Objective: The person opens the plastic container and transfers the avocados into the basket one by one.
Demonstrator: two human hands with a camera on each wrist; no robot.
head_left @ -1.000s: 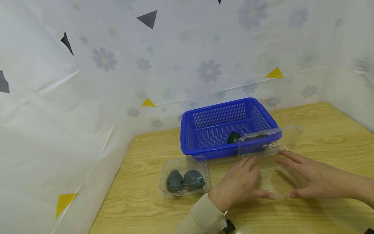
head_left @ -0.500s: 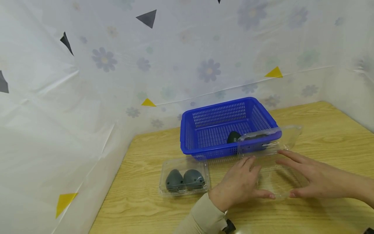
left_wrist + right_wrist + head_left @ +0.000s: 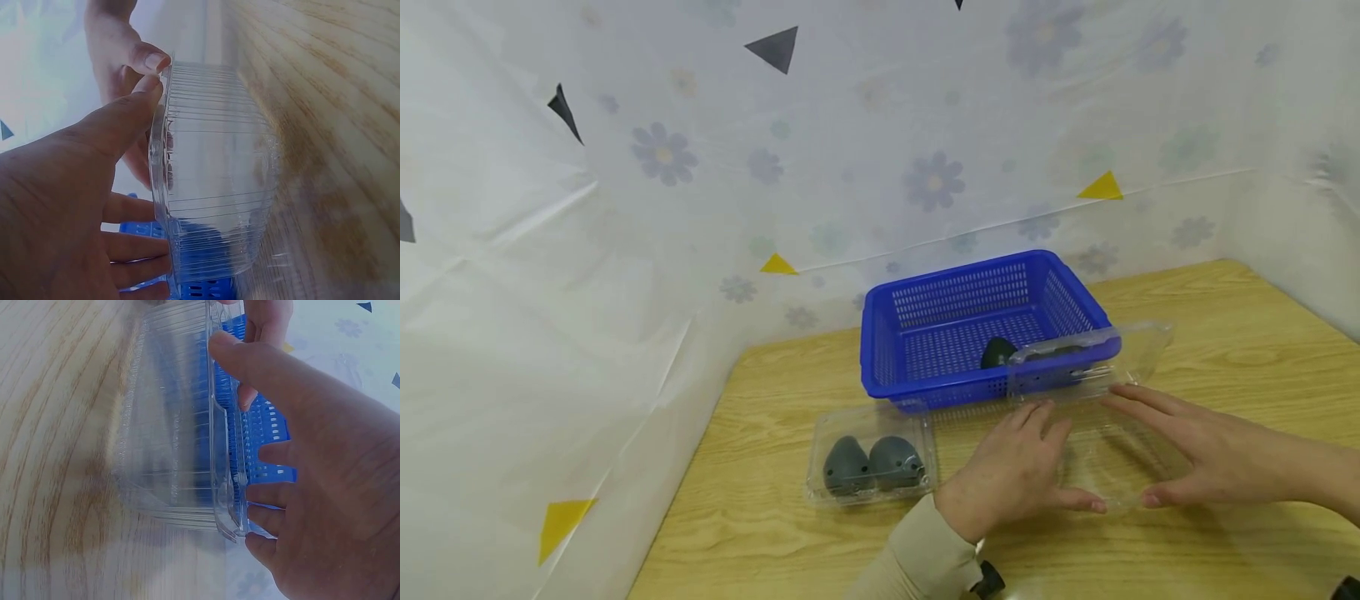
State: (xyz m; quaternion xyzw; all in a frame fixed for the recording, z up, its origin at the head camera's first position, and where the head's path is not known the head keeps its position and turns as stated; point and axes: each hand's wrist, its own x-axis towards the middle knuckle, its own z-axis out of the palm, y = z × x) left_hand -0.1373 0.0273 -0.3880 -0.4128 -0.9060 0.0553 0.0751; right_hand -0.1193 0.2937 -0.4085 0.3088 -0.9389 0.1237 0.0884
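Note:
A clear plastic clamshell box (image 3: pixel 1101 467) sits on the table with its lid (image 3: pixel 1138 354) up, leaning on a blue basket. My left hand (image 3: pixel 1015 471) touches the box's left rim with spread fingers, its thumb at the near edge. Over the right side lies my right hand (image 3: pixel 1206 454), fingers extended to the far rim and thumb at the near one. Both wrist views show thumb tips on the rim (image 3: pixel 159 144) and no food inside. Left of the hands, a second clamshell (image 3: pixel 816 492) holds two dark green avocados (image 3: pixel 893 462) under its lid.
The blue perforated basket (image 3: pixel 955 383) stands behind the boxes, with a dark avocado (image 3: pixel 997 352) inside and another dark shape partly hidden by the raised lid. A flower-patterned white sheet (image 3: pixel 850 150) hangs behind the wooden table (image 3: pixel 745 542).
The head view has shifted very slightly. Both hands, the boxes and the basket stay where they were.

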